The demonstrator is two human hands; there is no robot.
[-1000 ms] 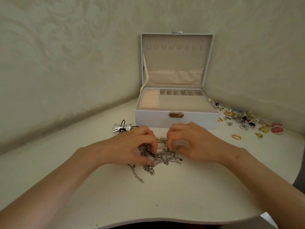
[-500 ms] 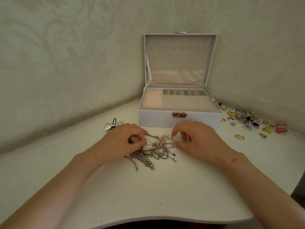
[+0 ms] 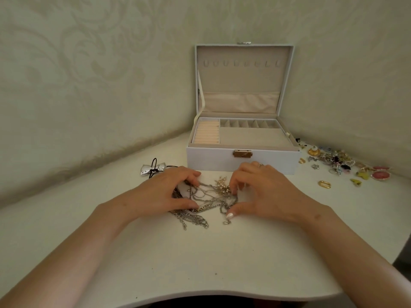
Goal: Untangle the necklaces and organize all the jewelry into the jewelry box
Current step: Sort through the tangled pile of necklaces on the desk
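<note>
A tangle of silver and gold necklaces (image 3: 205, 201) lies on the white table in front of the open white jewelry box (image 3: 242, 161). My left hand (image 3: 164, 192) rests on the tangle's left side, fingers pinching chains. My right hand (image 3: 260, 190) is on the right side, fingertips on the gold beaded part, thumb pressed on the table by a chain. The box's lid stands upright, and its beige tray with ring rolls and small compartments holds nothing visible.
A silver bow pendant on a black cord (image 3: 153, 169) lies left of the box. Several earrings, rings and brooches (image 3: 340, 165) are scattered at the right, with a gold link ring (image 3: 324, 184) nearer. Walls close in behind; the table's curved front edge (image 3: 200, 294) is near me.
My hands have moved apart, spreading the tangle of chains wider on the table. The view has shifted slightly, so the box sits further right in the frame.
</note>
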